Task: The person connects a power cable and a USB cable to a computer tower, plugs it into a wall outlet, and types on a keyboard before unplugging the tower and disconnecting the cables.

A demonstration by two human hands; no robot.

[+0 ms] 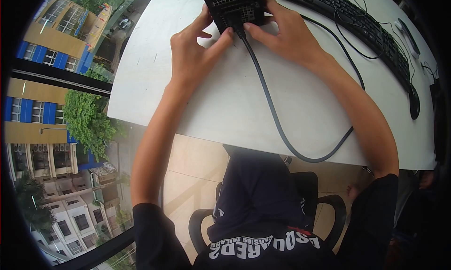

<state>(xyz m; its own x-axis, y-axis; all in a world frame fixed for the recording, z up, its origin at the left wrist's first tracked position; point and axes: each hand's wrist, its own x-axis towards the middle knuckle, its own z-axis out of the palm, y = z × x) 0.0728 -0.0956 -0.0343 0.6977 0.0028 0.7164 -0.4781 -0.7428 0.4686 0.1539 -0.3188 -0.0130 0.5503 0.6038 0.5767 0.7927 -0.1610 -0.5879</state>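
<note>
A black box-shaped device (pixel 233 2) with a grille of slots stands at the top centre, partly cut off by the frame edge. A thick dark cable (pixel 268 94) ends in a black plug (pixel 237 26) at its near face. My left hand (pixel 195 44) holds the device's left side, its thumb beside the plug. On the other side my right hand (pixel 286 33) grips the device, with the thumb near the plug and the other fingers partly hidden behind it. The cable loops down past the table's front edge and back up under my right forearm.
A black keyboard (pixel 347 21) with thin tangled wires lies at the upper right of the white table (pixel 225 105). Near it are a black mouse (pixel 414 102) and a dark slim object (pixel 408 37). A chair (pixel 307 190) is below; a window (pixel 61 82) is left.
</note>
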